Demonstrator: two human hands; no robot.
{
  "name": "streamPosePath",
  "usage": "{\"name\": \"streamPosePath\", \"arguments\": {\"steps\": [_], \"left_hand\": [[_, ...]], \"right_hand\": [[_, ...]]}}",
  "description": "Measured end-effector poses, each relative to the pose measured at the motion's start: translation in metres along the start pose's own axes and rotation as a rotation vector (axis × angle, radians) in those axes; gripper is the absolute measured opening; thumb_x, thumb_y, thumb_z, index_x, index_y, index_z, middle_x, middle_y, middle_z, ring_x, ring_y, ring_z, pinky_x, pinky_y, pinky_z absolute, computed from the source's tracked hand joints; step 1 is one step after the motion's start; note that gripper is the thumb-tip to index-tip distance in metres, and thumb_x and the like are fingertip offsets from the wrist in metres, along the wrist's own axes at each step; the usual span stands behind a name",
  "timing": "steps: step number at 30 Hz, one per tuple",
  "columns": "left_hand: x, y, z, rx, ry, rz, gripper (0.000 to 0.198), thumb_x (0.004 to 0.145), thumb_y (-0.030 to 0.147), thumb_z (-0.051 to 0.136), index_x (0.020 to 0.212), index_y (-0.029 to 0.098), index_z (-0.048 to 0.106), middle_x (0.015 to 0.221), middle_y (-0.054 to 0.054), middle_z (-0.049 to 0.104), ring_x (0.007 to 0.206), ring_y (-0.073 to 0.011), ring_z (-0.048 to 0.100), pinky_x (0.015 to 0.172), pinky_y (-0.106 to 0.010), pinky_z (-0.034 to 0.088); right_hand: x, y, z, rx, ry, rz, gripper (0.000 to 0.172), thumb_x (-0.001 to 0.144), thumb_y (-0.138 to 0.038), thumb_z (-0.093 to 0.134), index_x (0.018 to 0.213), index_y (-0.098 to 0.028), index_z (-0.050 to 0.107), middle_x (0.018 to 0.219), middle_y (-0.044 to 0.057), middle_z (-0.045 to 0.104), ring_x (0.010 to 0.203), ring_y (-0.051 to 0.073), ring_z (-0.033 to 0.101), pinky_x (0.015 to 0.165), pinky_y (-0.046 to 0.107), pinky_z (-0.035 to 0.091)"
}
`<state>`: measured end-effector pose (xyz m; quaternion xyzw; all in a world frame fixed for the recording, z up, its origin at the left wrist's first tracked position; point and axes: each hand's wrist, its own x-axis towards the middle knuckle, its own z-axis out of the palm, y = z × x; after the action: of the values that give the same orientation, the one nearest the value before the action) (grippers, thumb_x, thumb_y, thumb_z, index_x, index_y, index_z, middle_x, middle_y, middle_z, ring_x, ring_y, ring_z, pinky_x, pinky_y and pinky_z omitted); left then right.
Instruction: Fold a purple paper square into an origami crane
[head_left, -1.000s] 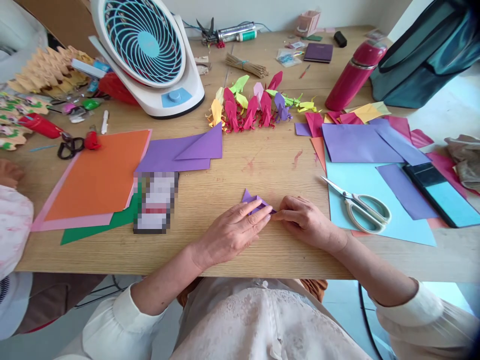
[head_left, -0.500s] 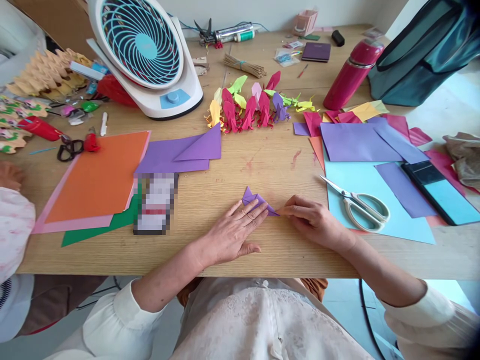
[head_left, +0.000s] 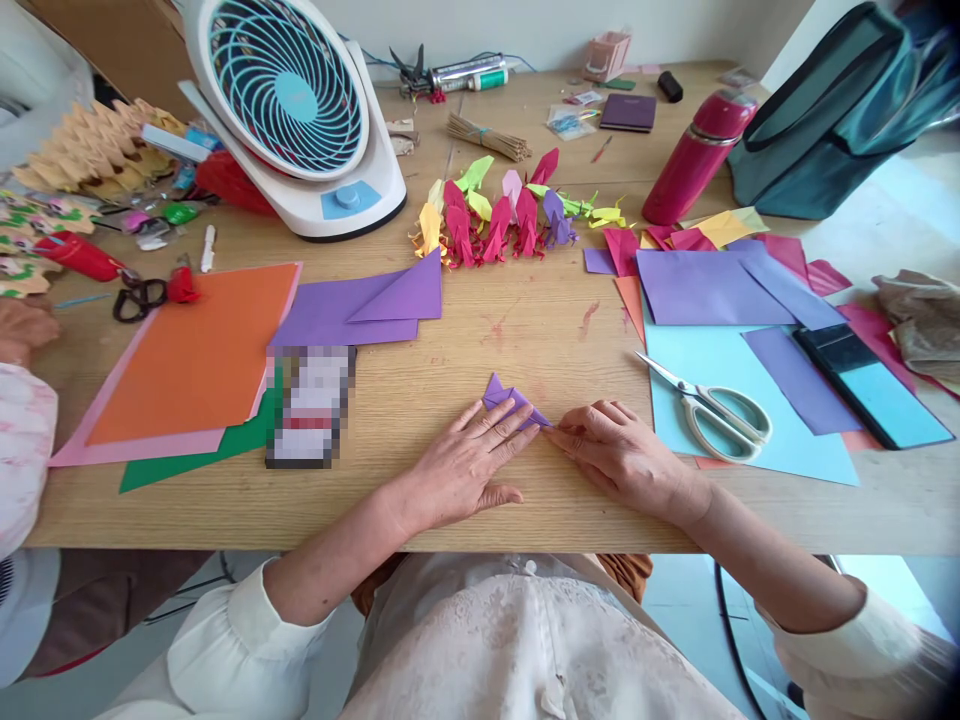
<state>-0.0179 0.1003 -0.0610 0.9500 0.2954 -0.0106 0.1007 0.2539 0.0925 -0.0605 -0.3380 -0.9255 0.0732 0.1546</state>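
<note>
A small folded purple paper piece (head_left: pixel 504 394) lies on the wooden table (head_left: pixel 465 340) near its front edge. My left hand (head_left: pixel 465 465) rests flat on it, fingers stretched out and pressing the paper down. My right hand (head_left: pixel 619 452) sits just to the right, its fingers curled and pinched together at the paper's right tip.
White-handled scissors (head_left: pixel 712 410) lie on a light blue sheet (head_left: pixel 750 420) at the right. Orange, pink and green sheets (head_left: pixel 187 350) lie left, purple sheets (head_left: pixel 352 305) behind. A row of folded paper figures (head_left: pixel 510 215), a fan (head_left: pixel 300 110), a red bottle (head_left: pixel 697 150) and a teal bag (head_left: pixel 832 110) stand further back. Another person's sleeve (head_left: pixel 22 440) is at the left edge.
My left hand flattened out over the purple paper. My right hand slid right along the fold, then drew back in and curled its fingers at the paper's tip.
</note>
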Motion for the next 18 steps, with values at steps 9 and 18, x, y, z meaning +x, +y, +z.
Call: {"name": "streamPosePath", "arguments": {"steps": [9,18], "left_hand": [[-0.0004,0.0024,-0.0006,-0.011,0.02,-0.006,0.08,0.098,0.064,0.036,0.16,0.017,0.019,0.168,-0.01,0.018,0.157,-0.0275,0.01,0.126,-0.05,0.01],[-0.0008,-0.0003,0.0009,-0.006,0.036,0.008,0.078,0.099,0.063,0.034,0.16,0.017,0.02,0.167,-0.011,0.019,0.157,-0.0274,0.011,0.125,-0.05,0.01]], "right_hand": [[-0.0078,0.0059,0.0006,0.217,0.062,0.076,0.039,0.101,-0.018,0.048,0.139,-0.02,0.054,0.118,0.012,0.063,0.103,0.023,0.059,0.09,0.04,0.049],[-0.0078,0.0046,0.0003,0.117,-0.019,0.053,0.04,0.101,-0.021,0.048,0.14,-0.022,0.057,0.121,0.013,0.063,0.1,0.026,0.057,0.087,0.044,0.05]]}}
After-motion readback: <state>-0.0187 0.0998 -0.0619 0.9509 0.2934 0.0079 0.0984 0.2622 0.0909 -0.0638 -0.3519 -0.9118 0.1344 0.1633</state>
